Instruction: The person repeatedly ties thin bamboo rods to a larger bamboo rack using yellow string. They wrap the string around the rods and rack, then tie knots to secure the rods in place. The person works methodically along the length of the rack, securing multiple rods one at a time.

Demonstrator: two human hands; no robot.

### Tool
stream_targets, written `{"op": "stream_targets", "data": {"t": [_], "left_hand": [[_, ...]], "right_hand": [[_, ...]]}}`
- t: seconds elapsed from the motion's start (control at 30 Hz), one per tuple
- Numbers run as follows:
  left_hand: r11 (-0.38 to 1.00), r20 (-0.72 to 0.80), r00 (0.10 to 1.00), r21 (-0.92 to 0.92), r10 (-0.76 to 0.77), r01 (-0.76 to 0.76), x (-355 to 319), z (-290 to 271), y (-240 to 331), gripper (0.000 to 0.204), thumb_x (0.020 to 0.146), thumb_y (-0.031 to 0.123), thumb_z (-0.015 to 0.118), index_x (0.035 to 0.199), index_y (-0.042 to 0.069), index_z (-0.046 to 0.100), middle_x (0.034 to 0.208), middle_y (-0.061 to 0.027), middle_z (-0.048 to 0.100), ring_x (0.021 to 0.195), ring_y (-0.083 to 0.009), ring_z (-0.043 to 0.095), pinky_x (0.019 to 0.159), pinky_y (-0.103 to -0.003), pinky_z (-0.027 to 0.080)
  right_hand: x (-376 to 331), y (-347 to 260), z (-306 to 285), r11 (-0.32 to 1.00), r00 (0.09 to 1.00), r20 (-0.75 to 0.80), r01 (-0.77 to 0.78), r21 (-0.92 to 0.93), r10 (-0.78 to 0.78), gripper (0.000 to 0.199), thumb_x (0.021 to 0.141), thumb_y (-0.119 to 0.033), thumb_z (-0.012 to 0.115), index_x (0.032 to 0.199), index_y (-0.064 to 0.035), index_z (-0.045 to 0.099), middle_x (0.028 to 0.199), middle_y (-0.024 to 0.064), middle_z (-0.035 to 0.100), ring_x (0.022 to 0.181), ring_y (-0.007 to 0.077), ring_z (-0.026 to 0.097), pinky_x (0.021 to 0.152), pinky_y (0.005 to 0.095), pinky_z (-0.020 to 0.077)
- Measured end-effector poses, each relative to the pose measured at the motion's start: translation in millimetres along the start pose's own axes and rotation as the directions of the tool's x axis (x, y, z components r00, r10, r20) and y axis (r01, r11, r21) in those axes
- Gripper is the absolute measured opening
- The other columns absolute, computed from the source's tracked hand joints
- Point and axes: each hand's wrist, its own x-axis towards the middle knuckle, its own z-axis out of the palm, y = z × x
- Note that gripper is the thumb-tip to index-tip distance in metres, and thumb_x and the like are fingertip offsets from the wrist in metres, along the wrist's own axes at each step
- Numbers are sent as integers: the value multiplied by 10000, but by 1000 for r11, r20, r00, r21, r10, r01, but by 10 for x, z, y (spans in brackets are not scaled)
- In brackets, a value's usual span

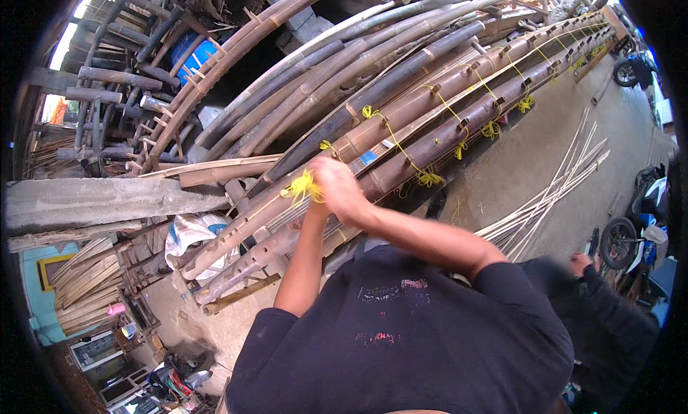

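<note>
- Against the long bamboo poles [430, 120], at their near end, both hands meet on a tuft of yellow string [302, 187].
- Right hand [337, 188]: fingers curled closed over the string, back of the hand toward the camera; the tuft protrudes just left of the knuckles.
- Left hand [315, 199]: almost wholly covered by the right hand; its forearm rises from below the poles to the same knot. Whether its fingers are closed on the string cannot be determined.
- String appearance: bright yellow, thin, frayed into loose strands at the held end, lying directly on the pole surface.
- Further yellow ties [428, 176] repeat along the poles, each knotted at a small wooden peg and linked by diagonal runs of the same cord.
- Poles: brown to dark grey, laid side by side, bent by the lens toward the upper right.
- Beside the poles, on the concrete ground [530, 156], lies a bundle of thin pale bamboo strips [552, 192].
- Hidden: the knot itself and the fingertips of both hands; the person's dark shirt [408, 335] blocks the view beneath the poles.
</note>
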Motion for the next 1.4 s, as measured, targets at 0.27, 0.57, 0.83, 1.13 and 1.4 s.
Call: {"op": "stream_targets", "data": {"t": [0.27,0.57,0.83,1.13,1.4], "left_hand": [[842,98,879,355,-466,406,318,-147,321,306,957,290,587,1063,30,709,1060,-236,696,1044,-389,654,899,-432,493],[947,-26,974,229,-225,225,197,-84,231,224,961,215,603,949,20,713,874,-124,731,785,-215,686,718,-353,520],[961,-272,943,-248,-192,124,1445,-621,422,190,1016,159,568,1011,36,714,698,7,603,589,-39,480,578,-229,430],[706,96,843,601,-529,374,1836,-639,-1278,295,910,282,615,974,6,697,765,-194,693,696,-308,673,646,-428,515],[830,85,991,556,-102,38,2543,500,639,394,985,236,571,1216,-78,630,1091,-206,705,1004,-248,675,914,-350,502]], "right_hand": [[935,432,-411,417,978,206,196,-887,-20,577,1002,-507,418,959,-19,722,907,216,680,893,335,650,874,464,463],[-850,861,-976,649,731,679,547,-529,-63,391,952,-299,561,703,-12,652,707,238,625,687,425,628,680,524,498],[-900,988,-908,686,792,602,492,-536,-98,408,958,-290,563,640,-38,609,664,180,617,697,382,602,800,460,483],[-876,577,-1367,938,966,76,-259,229,248,380,995,-302,534,744,-34,632,775,135,687,787,264,674,795,401,528],[-1619,1812,-3294,856,854,-182,-508,-94,487,596,1016,-526,423,1028,5,692,992,182,716,934,320,681,845,430,524]]}}
